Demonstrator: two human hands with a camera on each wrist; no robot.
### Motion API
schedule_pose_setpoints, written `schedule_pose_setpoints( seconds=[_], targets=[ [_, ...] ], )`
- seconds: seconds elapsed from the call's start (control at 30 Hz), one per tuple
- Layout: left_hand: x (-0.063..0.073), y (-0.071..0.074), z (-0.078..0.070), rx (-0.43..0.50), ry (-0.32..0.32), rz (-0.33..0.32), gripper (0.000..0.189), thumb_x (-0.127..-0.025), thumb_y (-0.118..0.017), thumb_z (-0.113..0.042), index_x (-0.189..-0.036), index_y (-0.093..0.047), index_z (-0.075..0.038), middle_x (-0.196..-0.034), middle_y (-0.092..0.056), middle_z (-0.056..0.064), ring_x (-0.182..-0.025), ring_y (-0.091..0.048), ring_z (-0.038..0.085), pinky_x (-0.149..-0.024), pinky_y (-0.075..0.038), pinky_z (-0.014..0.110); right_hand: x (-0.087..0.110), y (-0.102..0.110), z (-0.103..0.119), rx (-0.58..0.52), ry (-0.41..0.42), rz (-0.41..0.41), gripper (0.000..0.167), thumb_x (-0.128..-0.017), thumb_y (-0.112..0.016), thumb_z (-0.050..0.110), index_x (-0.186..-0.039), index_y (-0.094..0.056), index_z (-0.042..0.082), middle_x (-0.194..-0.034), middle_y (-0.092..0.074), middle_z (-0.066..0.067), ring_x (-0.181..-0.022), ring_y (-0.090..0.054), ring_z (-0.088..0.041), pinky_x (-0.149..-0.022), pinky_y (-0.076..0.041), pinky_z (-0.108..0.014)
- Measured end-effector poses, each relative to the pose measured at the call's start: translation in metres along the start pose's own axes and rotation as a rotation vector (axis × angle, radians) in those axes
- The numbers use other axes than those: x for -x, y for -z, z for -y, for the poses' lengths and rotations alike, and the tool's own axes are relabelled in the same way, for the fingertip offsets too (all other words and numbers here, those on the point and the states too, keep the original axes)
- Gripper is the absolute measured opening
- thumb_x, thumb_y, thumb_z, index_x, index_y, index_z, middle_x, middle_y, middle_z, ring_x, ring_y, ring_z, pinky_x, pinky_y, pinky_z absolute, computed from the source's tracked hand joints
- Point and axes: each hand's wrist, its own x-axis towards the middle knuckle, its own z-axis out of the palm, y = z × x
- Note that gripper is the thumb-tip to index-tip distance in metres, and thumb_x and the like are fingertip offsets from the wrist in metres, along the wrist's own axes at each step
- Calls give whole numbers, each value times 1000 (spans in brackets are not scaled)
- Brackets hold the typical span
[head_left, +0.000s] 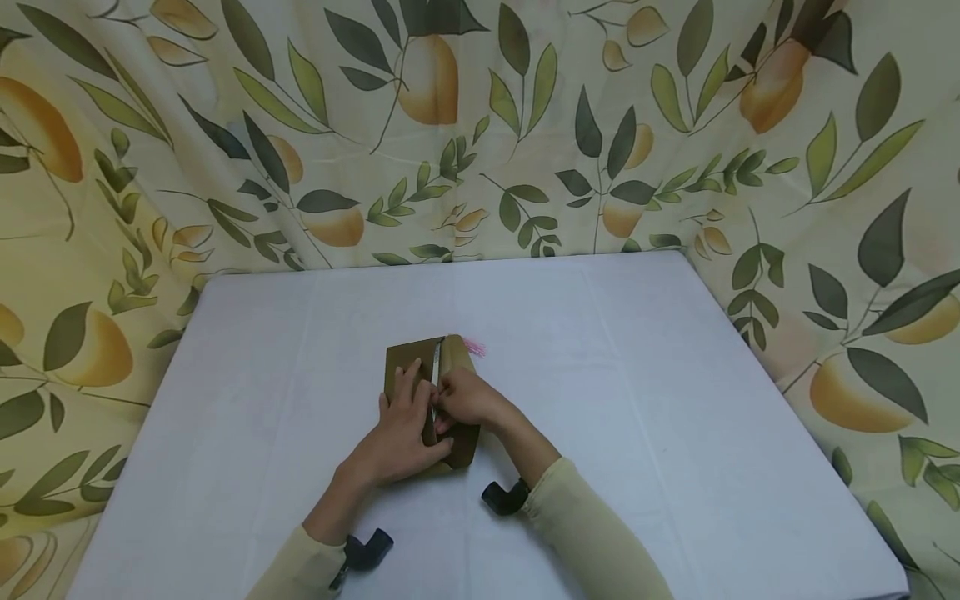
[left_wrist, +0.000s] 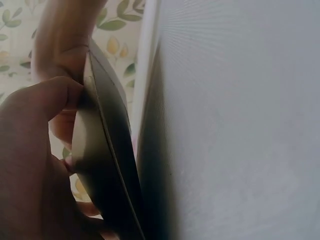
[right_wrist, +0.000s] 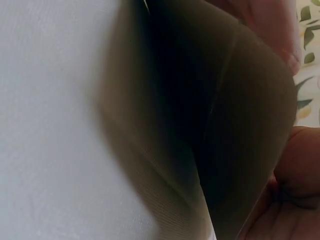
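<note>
A flat brown case (head_left: pixel 411 354) with stiff-looking sides and a rounded corner lies on the white-covered table. A narrow silvery strip (head_left: pixel 437 362) runs lengthwise along its middle, and pink strands (head_left: pixel 474 347) stick out by its far right corner. My left hand (head_left: pixel 397 433) rests spread over the left side, fingers pointing away and thumb reaching across the near part. With curled fingers, my right hand (head_left: pixel 467 398) pinches at the strip, close beside the left fingertips; I cannot tell exactly what is between them. Both wrist views show the case (left_wrist: pixel 107 135) edge-on, its brown side (right_wrist: pixel 250 110) large on the right.
The table (head_left: pixel 637 375) has a smooth white cover. Behind and beside it hangs a cloth (head_left: pixel 525 125) printed with leaves and orange fruit. Each sleeve cuff carries a black wrist camera, one at the left cuff (head_left: pixel 367 550) and one at the right (head_left: pixel 504 497).
</note>
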Motion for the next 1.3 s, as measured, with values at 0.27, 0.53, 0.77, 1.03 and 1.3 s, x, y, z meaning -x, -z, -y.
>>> schedule_pose_setpoints(
  seconds=[0.27,0.53,0.77,1.03,1.3],
  targets=[
    [1,-1,1,-8,20,34,50,-87,-74,-38,-119,-44,-13,-170,-5,19,-151,5,52,-108,-6,80,-4,-2,-1,15,25,41,19,-99,-46,-12,-90,-61,-6,-70,-67,-14,-56,-66,-17,-56,-58,-30],
    [1,-3,1,-12,19,42,48,-86,-74,-38,-114,-43,-15,-170,-4,16,-151,4,52,-108,-4,80,-6,-3,-3,75,47,62,23,-98,-47,-14,-84,-64,-5,-62,-65,-9,-51,-62,-13,-53,-54,-25],
    [2,-2,0,-22,24,59,46,-87,-74,-38,-111,-41,-17,-171,-1,15,-151,6,52,-109,-3,79,-9,-5,-7,111,50,25,26,-95,-48,-15,-82,-68,-2,-66,-65,-6,-58,-63,-14,-55,-52,-25],
    [2,-2,-1,-19,27,68,45,-87,-73,-38,-113,-42,-16,-171,1,15,-151,10,50,-109,-1,79,-9,-8,-10,62,38,-4,23,-99,-52,-10,-88,-71,-4,-78,-68,-7,-71,-67,-17,-63,-57,-29],
    [2,-4,-2,-27,39,68,42,-88,-70,-39,-111,-43,-17,-170,-2,18,-151,11,50,-107,2,81,2,-4,-7,79,57,24,18,-102,-51,-4,-100,-68,-4,-85,-71,-7,-75,-70,-19,-68,-58,-32]
  ],
)
